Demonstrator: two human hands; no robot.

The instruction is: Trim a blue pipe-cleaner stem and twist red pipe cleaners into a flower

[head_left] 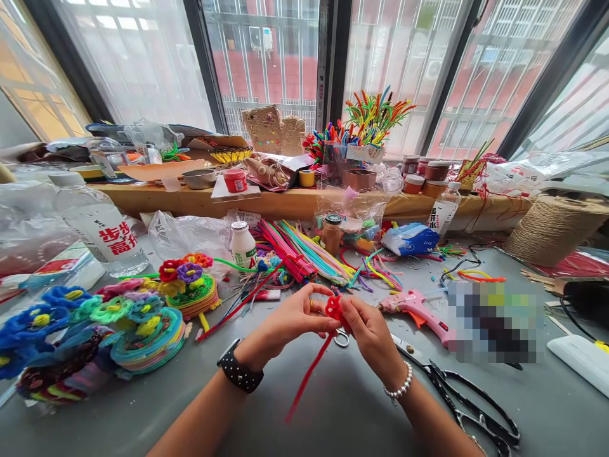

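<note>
Between the fingertips of my left hand (304, 311) and my right hand (366, 330) is a red pipe cleaner (309, 379), its upper part bent into small flower-like loops. Its straight tail hangs down toward the grey tabletop. Both hands are closed in a pinch on the looped part, and the fingers hide some of it. To the right of my right hand lies a pink glue gun (413, 308). Black-handled scissors (469, 397) rest beside my right forearm, blades pointing toward the hand. Pipe-cleaner flowers (118, 311) on coiled colourful bases stand left of my left hand.
Behind my hands lies a bundle of colourful pipe cleaners (304, 251), near a small white bottle (243, 246) and a brown jar (331, 235). A large water bottle (99, 222) stands left. At right are a twine spool (554, 228) and a blurred-out patch.
</note>
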